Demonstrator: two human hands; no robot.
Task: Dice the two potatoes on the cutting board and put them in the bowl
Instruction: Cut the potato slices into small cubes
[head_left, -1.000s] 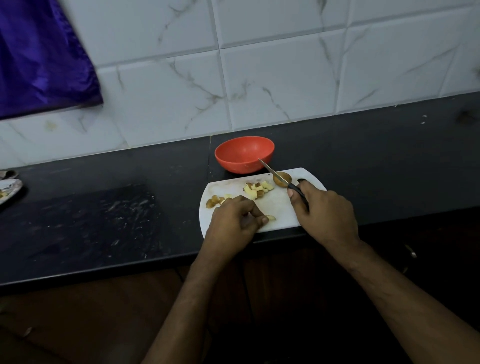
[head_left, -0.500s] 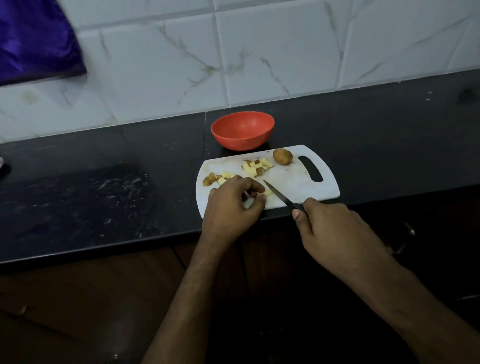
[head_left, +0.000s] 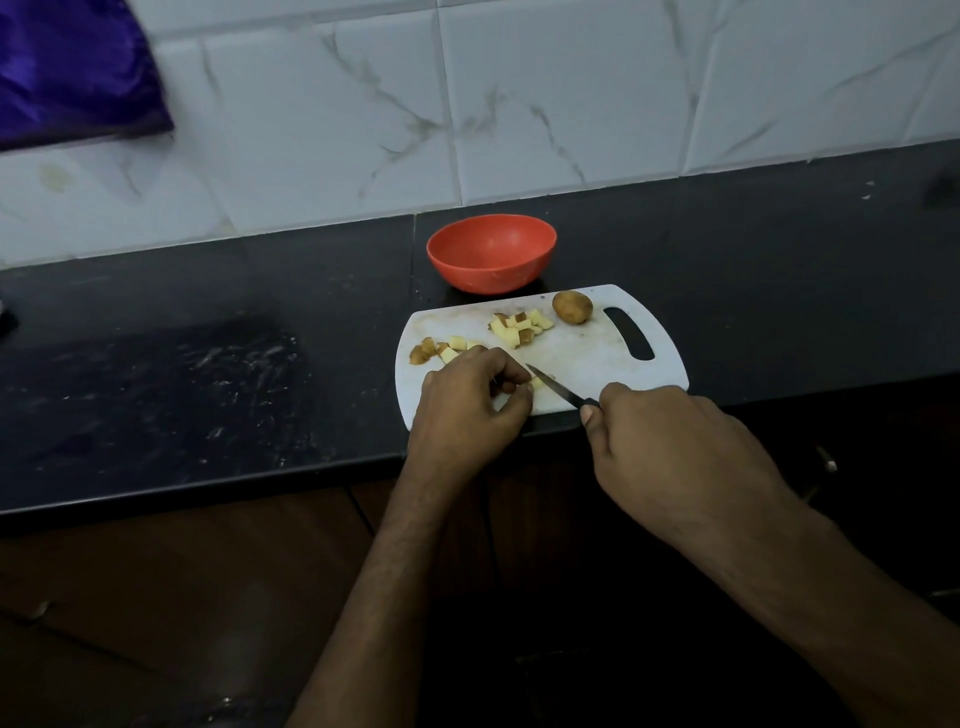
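Both hands are busy, my left hand (head_left: 467, 400) pinching a potato piece (head_left: 537, 383) on the cutting board (head_left: 587, 358) while my right hand (head_left: 670, 447) grips the knife (head_left: 558, 388); one whole potato (head_left: 571, 307) waits, dice piles (head_left: 519, 326) remain outside the empty bowl (head_left: 491, 253).

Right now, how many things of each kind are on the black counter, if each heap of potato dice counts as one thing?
Bowl, red: 1
Cutting board, white: 1
Whole potato: 1
Heaps of potato dice: 2, far heap and left heap
Piece being cut: 1
Knife, held by the right hand: 1
Total: 7
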